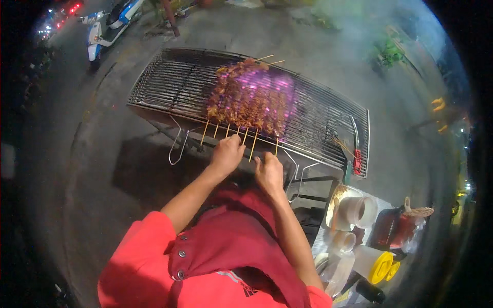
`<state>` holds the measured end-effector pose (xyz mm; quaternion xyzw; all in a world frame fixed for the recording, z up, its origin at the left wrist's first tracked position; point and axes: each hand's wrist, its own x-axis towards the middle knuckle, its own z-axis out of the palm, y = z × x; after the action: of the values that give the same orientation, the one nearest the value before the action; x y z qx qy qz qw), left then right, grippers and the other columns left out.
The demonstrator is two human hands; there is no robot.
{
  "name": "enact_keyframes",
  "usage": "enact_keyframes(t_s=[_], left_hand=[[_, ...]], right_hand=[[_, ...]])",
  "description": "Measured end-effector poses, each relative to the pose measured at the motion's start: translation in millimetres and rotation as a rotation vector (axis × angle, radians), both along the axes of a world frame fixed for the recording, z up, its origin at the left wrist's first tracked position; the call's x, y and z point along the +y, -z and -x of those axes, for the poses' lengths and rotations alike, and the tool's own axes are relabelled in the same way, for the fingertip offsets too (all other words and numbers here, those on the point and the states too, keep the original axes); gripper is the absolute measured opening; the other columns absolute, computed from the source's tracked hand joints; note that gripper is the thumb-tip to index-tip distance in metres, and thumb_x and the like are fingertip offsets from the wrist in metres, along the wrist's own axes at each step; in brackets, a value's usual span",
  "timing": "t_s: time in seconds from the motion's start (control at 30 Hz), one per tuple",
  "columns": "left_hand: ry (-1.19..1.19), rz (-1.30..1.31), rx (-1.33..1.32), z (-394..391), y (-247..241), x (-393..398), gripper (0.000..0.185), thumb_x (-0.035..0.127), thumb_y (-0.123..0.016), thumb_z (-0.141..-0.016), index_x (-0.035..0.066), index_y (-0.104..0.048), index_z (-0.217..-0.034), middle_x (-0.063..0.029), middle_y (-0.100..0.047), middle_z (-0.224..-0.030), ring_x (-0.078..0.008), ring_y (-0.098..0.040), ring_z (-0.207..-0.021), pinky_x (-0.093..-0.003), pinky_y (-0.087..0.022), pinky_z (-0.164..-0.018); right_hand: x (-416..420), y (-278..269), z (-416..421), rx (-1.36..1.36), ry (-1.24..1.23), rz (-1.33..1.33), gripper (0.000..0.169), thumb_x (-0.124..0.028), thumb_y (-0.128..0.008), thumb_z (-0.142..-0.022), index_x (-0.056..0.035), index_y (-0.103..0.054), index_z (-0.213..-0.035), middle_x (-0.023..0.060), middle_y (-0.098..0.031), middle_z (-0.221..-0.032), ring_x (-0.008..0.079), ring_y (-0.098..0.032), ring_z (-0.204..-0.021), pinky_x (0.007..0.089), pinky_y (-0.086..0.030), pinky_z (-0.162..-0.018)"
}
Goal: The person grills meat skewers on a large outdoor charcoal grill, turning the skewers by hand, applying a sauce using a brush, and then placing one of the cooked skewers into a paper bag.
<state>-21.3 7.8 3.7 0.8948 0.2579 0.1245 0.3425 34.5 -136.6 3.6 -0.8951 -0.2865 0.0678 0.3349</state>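
Several meat skewers (250,104) lie side by side across a long charcoal grill (161,82), their bamboo ends jutting over its near edge. My left hand (228,154) is closed around the end of a skewer near the middle of the row. At the row's right end, my right hand (270,171) grips another bamboo stick (277,146), its fingers partly hiding the tip. Purple glow (265,82) covers part of the meat, and two stick ends (276,62) poke out on the far side.
Red-handled tongs (357,154) and thin sticks (342,146) rest on the grate's right end. Wire handles (176,148) hang off the grill's front. To the right stand a white tray (335,200), plastic tubs (358,211) and yellow-lidded containers (381,267). Smoke drifts beyond; a scooter (111,27) is parked far left.
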Motion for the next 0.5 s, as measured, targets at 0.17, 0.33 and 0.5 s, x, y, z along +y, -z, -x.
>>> enact_keyframes(t_s=[0.17, 0.33, 0.5], left_hand=[[0.023, -0.007, 0.175, -13, 1, 4, 0.022, 0.021, -0.068, -0.078, 0.001, -0.063, -0.084, -0.0213, -0.064, -0.078, -0.038, -0.063, -0.076, -0.0454, -0.05, -0.069], [0.069, 0.078, 0.174, -13, -3, 11, 0.019, 0.018, -0.066, -0.078, 0.0, -0.064, -0.082, -0.0228, -0.064, -0.08, -0.0393, -0.062, -0.076, -0.045, -0.05, -0.07], [-0.03, 0.544, 0.021, -13, 4, 12, 0.015, 0.013, -0.061, -0.083, -0.002, -0.061, -0.084, -0.0121, -0.063, -0.065, -0.0232, -0.063, -0.056, -0.0348, -0.051, -0.052]], right_hand=[[32, 11, -9, 0.121, 0.061, 0.037, 0.021, -0.018, -0.06, -0.085, 0.0028, -0.058, -0.083, 0.025, -0.061, -0.081, 0.0424, -0.06, -0.077, 0.048, -0.047, -0.068], [31, 7, -8, 0.282, 0.124, -0.094, 0.019, -0.016, -0.058, -0.086, 0.0024, -0.062, -0.09, 0.0224, -0.064, -0.081, 0.0385, -0.063, -0.077, 0.0424, -0.049, -0.069], [25, 7, -11, 0.407, 0.166, -0.226, 0.019, -0.015, -0.059, -0.087, 0.0036, -0.062, -0.091, 0.0105, -0.063, -0.074, 0.0183, -0.059, -0.068, 0.0311, -0.047, -0.063]])
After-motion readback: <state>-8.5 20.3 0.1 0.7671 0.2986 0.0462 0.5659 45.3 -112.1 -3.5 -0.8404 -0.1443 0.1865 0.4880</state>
